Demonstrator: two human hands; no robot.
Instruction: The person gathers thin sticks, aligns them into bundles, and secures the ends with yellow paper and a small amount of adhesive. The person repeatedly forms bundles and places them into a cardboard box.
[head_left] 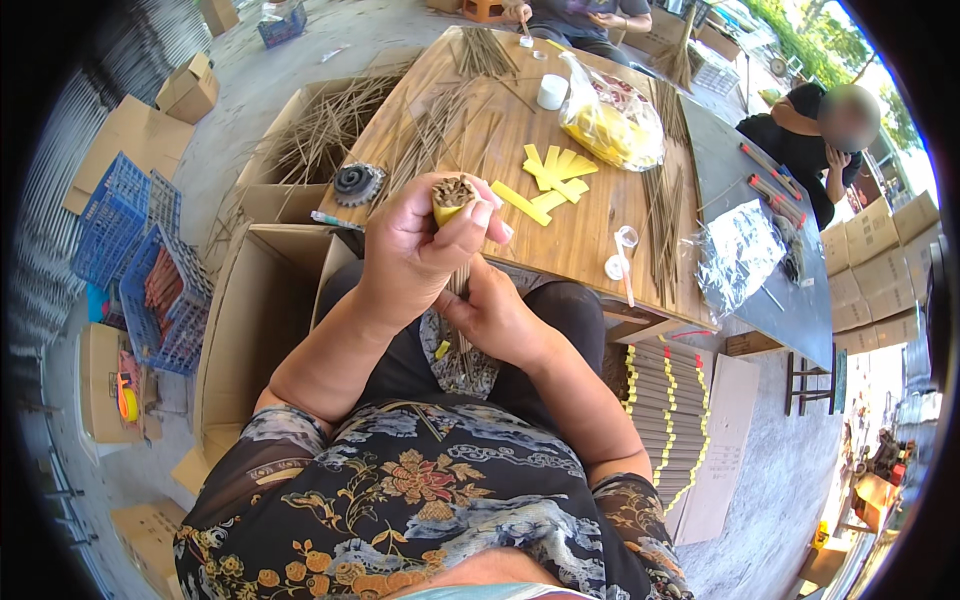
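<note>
My left hand (400, 245) is closed round the top of an upright bundle of thin brown sticks (454, 190), their cut ends facing up. A yellow paper band (443, 214) wraps the bundle just below those ends, and my left fingers press against it. Lower down, my right hand (495, 312) grips the same bundle; its bottom part hangs between my knees, partly hidden. Several yellow paper strips (555, 170) lie fanned on the wooden table (590, 232) beyond my hands. Loose brown sticks (430, 130) are spread on its left side.
Left of the table, a cardboard box (270, 205) holds many sticks. A dark ridged round object (358, 184), a white tub (552, 91) and a plastic bag (612, 115) stand on the table. Yellow-banded bundles (665, 415) lie at lower right. Two people (800, 125) sit across.
</note>
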